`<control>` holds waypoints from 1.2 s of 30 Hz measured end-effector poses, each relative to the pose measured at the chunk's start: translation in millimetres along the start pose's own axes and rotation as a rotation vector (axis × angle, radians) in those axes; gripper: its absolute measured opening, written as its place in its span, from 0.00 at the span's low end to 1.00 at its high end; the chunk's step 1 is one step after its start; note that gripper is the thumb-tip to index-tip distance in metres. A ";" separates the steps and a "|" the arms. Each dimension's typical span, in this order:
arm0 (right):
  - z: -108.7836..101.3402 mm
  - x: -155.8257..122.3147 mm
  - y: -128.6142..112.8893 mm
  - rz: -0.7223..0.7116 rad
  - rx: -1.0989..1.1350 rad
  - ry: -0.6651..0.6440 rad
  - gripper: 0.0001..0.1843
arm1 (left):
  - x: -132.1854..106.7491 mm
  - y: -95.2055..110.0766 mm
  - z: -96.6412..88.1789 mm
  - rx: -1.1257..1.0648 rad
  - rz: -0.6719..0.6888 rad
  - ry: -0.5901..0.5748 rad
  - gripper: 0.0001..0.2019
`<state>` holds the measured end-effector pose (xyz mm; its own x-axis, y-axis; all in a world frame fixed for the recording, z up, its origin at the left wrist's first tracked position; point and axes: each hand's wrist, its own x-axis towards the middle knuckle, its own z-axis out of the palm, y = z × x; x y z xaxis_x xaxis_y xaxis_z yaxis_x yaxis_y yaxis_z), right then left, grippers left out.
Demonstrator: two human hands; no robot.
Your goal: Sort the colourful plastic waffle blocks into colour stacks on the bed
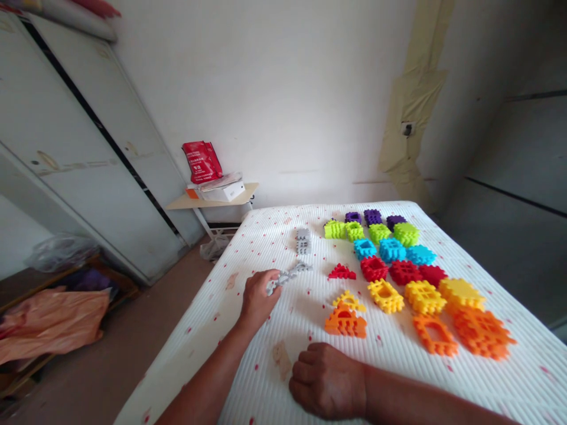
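Observation:
My left hand point(259, 298) pinches a grey toothed building block point(275, 282) just above the white quilted cover. Directly beyond it is another flat grey piece point(303, 267); I cannot tell whether the two touch. Farther back sits a small stack of grey blocks point(303, 242). My right hand point(328, 378) rests as a fist on the cover near the front, with no object showing in it. The nearest pieces to that fist are orange triangular blocks point(345, 321), with yellow triangular blocks point(348, 301) just behind. A red triangular piece point(342, 271) lies beyond these.
Sorted stacks fill the right side: orange point(482, 332), yellow point(425, 297), red point(405, 272), blue point(392, 250), lime green point(380, 232) and purple point(372, 217). A small side table point(177, 203) with a red bag point(202, 162) and a white box point(225, 190) stands back left, near a wardrobe point(88, 136).

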<state>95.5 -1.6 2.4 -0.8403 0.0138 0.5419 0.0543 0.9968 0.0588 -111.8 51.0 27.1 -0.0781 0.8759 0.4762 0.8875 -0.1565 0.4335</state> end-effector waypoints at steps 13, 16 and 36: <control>-1.6 1.6 1.9 -0.010 -0.017 0.010 0.12 | 55.6 9.2 50.0 0.039 0.014 -0.187 0.21; -1.0 1.8 2.4 -0.013 -0.024 0.020 0.12 | 55.7 9.4 51.9 0.067 0.013 -0.198 0.22; 3.0 0.3 2.0 -0.017 -0.038 0.019 0.12 | 51.3 17.2 45.2 0.341 0.194 -0.179 0.17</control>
<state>93.7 0.6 0.2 -0.8308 -0.0049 0.5566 0.0607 0.9932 0.0993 -80.0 113.8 24.4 0.1584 0.9153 0.3702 0.9796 -0.1925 0.0570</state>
